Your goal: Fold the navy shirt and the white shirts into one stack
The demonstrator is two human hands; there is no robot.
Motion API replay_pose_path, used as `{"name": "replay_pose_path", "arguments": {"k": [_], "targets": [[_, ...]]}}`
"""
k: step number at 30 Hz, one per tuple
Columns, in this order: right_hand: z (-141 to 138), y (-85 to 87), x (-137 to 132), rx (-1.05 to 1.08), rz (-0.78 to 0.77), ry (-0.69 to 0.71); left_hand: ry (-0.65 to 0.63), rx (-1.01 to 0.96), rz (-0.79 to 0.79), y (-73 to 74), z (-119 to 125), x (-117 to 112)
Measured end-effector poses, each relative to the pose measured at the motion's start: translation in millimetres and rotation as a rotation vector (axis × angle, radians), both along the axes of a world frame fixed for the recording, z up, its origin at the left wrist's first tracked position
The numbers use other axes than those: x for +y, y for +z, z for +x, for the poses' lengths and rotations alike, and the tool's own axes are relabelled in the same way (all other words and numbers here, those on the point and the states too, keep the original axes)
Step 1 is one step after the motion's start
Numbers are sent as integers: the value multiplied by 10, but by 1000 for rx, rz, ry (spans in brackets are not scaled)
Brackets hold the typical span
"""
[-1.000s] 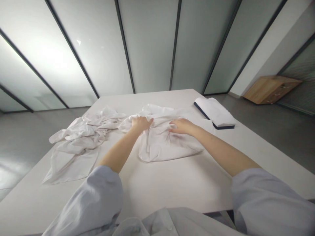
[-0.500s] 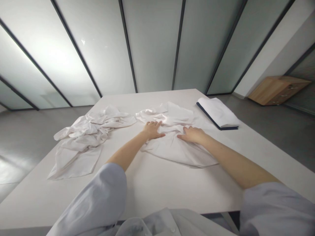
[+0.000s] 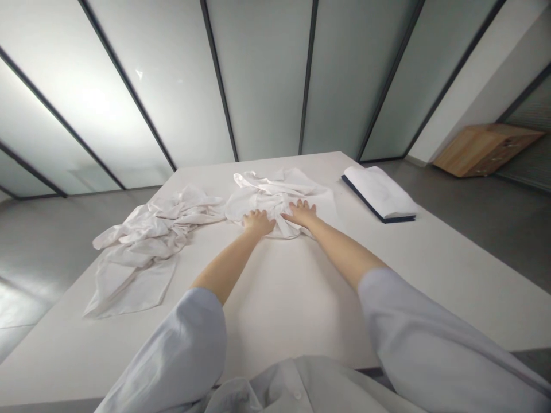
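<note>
A crumpled white garment [image 3: 275, 195] lies at the far middle of the white table [image 3: 293, 298]. My left hand [image 3: 257, 221] rests on the garment's near edge, fingers bent down onto the cloth. Beside it, my right hand [image 3: 301, 212] lies flat on the same garment with the fingers spread. Both arms are stretched far forward, sleeves pushed up above the elbows.
Another rumpled white garment [image 3: 142, 241] sprawls over the table's left part, reaching its left edge. A folded white cloth with a dark edge [image 3: 379, 192] sits at the far right. A wooden cabinet [image 3: 486, 149] stands on the floor to the right, glass walls behind.
Both hands have pushed the white garment away, toward the table's far edge, and it is now bunched smaller. The hands have come closer together.
</note>
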State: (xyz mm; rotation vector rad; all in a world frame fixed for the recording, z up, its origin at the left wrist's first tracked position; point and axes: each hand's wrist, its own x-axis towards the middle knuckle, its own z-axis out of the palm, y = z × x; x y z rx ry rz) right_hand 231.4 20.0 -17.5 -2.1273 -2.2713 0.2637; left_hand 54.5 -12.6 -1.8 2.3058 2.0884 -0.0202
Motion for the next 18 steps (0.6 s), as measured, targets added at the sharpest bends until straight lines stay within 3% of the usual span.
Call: {"name": "replay_pose_path", "arguments": {"k": [4,7,11,18], "targets": [[193,6,200,8,69,92,15,-47,82,-153,-283,57],[376,-33,179,8,136,123,124,-63,134,-183,-485,126],[549,-66,27,-5,151,146,183,-95,153,-147,-572,158],[593,-127,-417,-32,108,53,274,-211,220,-100,-653,108]]}}
